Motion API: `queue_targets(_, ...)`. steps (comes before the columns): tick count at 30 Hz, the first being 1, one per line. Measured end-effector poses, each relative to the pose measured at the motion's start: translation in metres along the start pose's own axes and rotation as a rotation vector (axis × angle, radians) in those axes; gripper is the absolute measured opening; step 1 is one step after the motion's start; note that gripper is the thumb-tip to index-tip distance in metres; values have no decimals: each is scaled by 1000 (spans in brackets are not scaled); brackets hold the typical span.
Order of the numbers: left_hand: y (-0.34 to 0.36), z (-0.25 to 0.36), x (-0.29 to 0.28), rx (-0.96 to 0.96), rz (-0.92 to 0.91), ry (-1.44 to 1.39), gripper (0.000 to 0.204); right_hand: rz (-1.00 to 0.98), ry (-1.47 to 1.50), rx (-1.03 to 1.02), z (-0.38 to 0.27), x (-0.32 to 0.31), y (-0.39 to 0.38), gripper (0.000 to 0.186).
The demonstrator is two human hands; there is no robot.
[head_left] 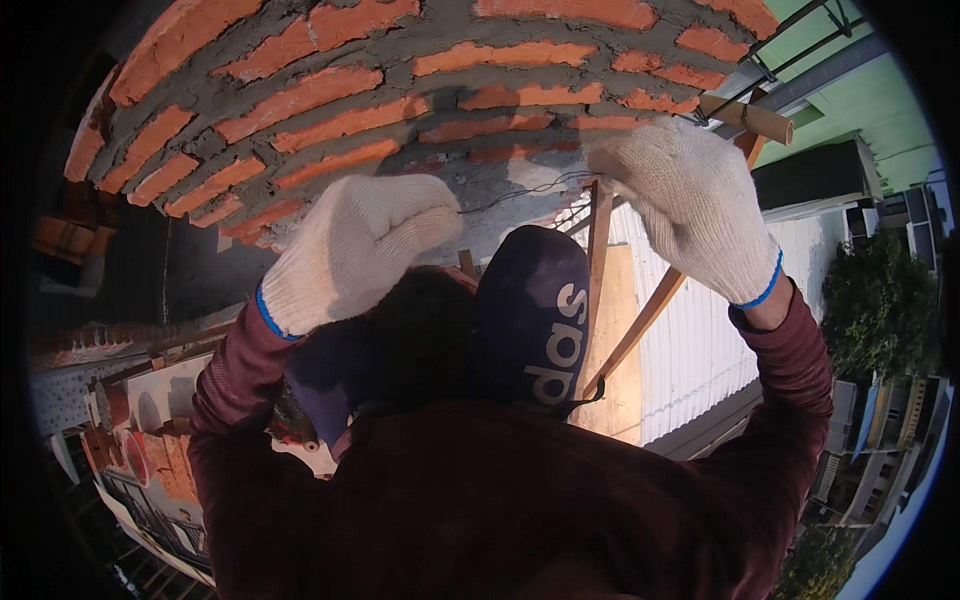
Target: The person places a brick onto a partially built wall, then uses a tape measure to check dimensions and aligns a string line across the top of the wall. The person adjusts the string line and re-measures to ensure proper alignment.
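Note:
A thin, dark, twisted wire [530, 188] stretches between my two hands, close to the base of a brick wall [340, 105]. My left hand [355, 250], in a white knit glove with a blue cuff, is closed on the wire's left end. Further right, my right hand [690, 210] wears a matching glove and is bent down with its fingers closed at the wire's other end. Its fingertips are partly hidden and sit right beside the top of a wooden stick [599, 225]. Grey mortar [445, 75] fills the wall's joints.
My knees in dark blue trousers [530, 290] are below the hands. Slanting wooden strips [640, 325] and a plywood board [622, 290] stand right of them, over a white corrugated roof [715, 350]. A tan tube [755, 120] juts out behind my right hand. Buildings lie far below.

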State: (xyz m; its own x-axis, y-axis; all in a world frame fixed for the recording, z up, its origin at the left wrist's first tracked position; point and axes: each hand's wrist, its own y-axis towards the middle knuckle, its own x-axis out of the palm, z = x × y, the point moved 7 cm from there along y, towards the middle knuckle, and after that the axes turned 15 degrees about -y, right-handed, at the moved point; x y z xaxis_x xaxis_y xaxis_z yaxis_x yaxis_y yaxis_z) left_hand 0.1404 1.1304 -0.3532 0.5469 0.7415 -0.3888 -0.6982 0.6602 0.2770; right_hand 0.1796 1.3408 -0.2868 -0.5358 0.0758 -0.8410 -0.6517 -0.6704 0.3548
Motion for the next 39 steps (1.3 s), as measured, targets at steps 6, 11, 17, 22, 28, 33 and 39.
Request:
queue_targets(6, 3, 37, -15, 282, -35, 702, 15, -486, 1168, 92, -27, 54, -33, 29)
queue_targets(11, -12, -9, -24, 140, 134, 341, 12, -461, 1104, 398, 6, 46, -34, 37)
queue_targets(17, -28, -62, 16, -768, 10, -800, 24, 485, -2, 366, 16, -43, -63, 33)
queue_targets(22, -36, -67, 46, -737, -199, -1463, 29, 404, -73, -56, -53, 3, -44, 32)
queue_targets(28, -46, -50, 81, -809, -512, -1412, 35, 517, -102, -98, -26, 25, -17, 37)
queue_targets(33, -21, -17, 42, -529, -358, -451, 28, 266, -188, -167, -24, 16, -23, 43)
queue_targets(39, -14, -24, 15, -508, -175, -587, 23, 284, -257, -138, -30, -3, -32, 46)
